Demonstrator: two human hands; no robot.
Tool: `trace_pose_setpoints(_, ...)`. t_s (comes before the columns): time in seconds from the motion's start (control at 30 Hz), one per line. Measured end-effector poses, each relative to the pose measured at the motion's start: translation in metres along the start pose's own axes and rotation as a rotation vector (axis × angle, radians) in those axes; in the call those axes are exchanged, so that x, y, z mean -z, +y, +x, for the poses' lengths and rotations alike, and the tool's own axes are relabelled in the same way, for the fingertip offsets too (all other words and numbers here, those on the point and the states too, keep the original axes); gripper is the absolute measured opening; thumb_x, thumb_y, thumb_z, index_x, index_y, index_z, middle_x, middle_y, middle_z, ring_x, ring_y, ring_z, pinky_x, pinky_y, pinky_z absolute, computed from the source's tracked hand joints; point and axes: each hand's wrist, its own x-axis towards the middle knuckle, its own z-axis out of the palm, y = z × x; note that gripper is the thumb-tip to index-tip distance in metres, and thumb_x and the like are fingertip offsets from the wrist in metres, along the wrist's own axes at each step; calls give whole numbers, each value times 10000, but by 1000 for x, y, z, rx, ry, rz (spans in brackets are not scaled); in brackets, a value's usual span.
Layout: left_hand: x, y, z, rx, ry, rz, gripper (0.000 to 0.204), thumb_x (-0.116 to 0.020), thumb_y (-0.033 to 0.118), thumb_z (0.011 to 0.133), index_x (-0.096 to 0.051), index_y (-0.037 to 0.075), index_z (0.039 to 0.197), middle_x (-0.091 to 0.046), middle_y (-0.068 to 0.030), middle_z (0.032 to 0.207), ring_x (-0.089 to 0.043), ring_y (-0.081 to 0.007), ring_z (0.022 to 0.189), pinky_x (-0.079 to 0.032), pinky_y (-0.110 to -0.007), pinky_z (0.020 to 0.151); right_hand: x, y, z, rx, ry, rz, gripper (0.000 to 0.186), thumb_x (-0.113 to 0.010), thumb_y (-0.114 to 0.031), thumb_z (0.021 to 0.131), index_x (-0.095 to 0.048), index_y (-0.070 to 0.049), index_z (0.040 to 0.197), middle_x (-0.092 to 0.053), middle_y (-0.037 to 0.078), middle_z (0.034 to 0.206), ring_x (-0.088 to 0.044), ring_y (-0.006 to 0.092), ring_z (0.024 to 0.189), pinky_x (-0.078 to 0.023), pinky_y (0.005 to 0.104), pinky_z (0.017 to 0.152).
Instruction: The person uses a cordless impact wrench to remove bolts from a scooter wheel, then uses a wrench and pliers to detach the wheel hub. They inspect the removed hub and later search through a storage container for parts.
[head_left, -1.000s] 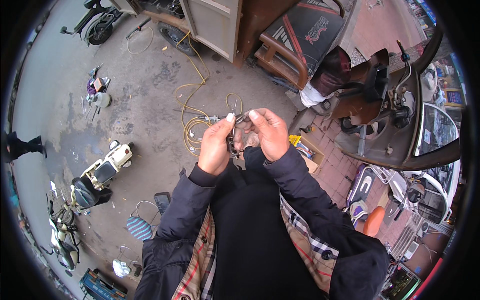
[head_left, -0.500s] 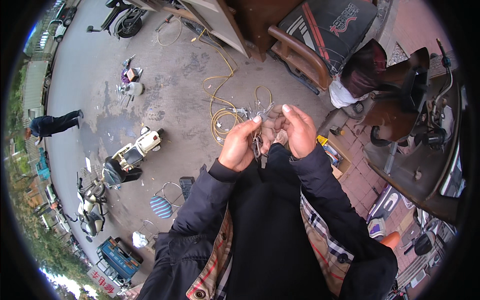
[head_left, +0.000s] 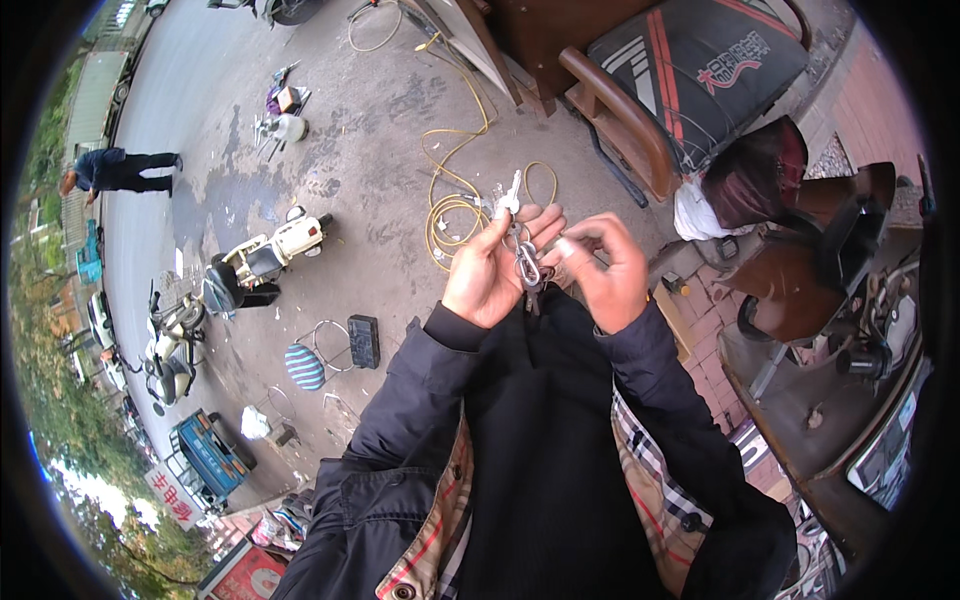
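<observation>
My left hand (head_left: 480, 278) holds a bunch of keys in front of my dark jacket, its thumb pressing on them and its fingers spread behind. A silver key (head_left: 512, 196) stands up past the thumb tip. Below it hangs a metal clip (head_left: 528, 262) on a ring, with darker keys under it against my clothes. Close by on the right is my right hand (head_left: 612, 278), its fingers curled in toward the thumb beside the bunch. The thumb tip is slightly blurred, and whatever lies between those fingers cannot be made out.
Beyond my hands a yellow hose (head_left: 455, 222) lies coiled on the pavement. A brown-armed seat (head_left: 640, 110) stands at the far right, with a rusty vehicle body (head_left: 790, 410) nearer. Leftward are a cream scooter (head_left: 275, 250), a striped stool (head_left: 304, 367) and a walking person (head_left: 125, 170).
The keys now show more clearly, one pointing upward past my left thumb. My right hand's fingers have bent inward from a more open shape. The whole view has turned slightly.
</observation>
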Motion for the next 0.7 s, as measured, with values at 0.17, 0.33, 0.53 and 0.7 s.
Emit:
trace_pose_setpoints(0.17, 20, -20, 16, -150, 54, 183, 463, -412, 317, 1124, -553, -52, 1367, -599, -196, 1416, -631, -278, 1214, -524, -415, 1035, -15, 15, 13, 125, -146, -410, 290, -826, -95, 787, -707, -38, 1044, -642, 105, 1014, -681, 246, 879, -553, 348, 791)
trace_pose_setpoints(0.33, 19, -29, 24, -201, 257, 349, 341, -525, 305, 1087, -639, 61, 1296, -693, -60, 1109, -666, -159, 1000, -540, -333, 882, -27, 14, 29, 101, -172, -377, 194, -779, -88, 855, -706, -12, 1016, -670, 160, 1048, -680, 352, 963, -541, 395, 838)
trace_pose_setpoints(0.53, 17, -14, 32, -140, 175, 252, 294, -527, 264, 1105, -627, 19, 1236, -679, -56, 1088, -644, -125, 954, -530, -286, 855, -25, 13, 40, 65, -180, -395, 120, -746, 11, 795, -683, 11, 897, -595, 89, 834, -570, 179, 656, -463, 327, 623)
trace_pose_setpoints(0.7, 26, -14, 29, -159, 201, 174, 272, -560, 250, 1090, -643, 14, 1196, -694, -57, 1062, -657, -127, 923, -533, -284, 819, -13, 15, 46, 89, -233, -340, 90, -717, 49, 776, -693, 26, 861, -590, 68, 785, -545, 125, 638, -432, 286, 599)
